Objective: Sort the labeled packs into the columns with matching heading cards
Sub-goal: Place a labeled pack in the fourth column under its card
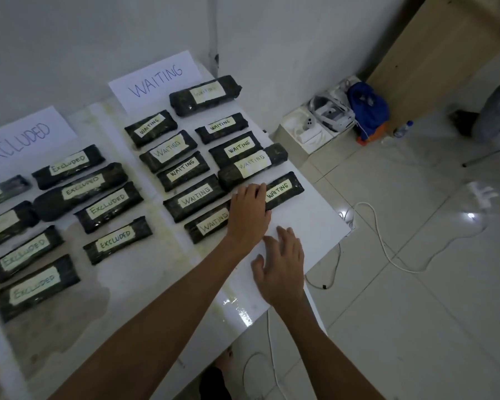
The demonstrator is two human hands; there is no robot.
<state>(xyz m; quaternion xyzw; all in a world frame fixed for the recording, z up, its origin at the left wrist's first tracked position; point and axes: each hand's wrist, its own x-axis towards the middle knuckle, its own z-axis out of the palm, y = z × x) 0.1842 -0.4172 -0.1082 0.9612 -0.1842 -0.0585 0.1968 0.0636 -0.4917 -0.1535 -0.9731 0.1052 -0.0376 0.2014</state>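
Dark packs with paper labels lie in two columns on a white table point(145, 272). The WAITING heading card point(156, 79) tops the right column, the EXCLUDED heading card point(20, 140) the left one. My left hand point(247, 212) lies flat with straight fingers on the left end of the nearest-right WAITING pack point(285, 190), partly covering another WAITING pack point(207, 226). My right hand point(280, 269) hovers or rests just below it on the bare table, fingers spread and holding nothing. Several EXCLUDED packs point(107, 207) fill the left column.
The table's right edge point(329, 249) runs close beside both hands. Beyond it lies tiled floor with a white cable point(387, 255), a white box holding a headset point(326, 116), a blue bag point(367, 108) and a wooden board point(433, 53) leaning by the wall.
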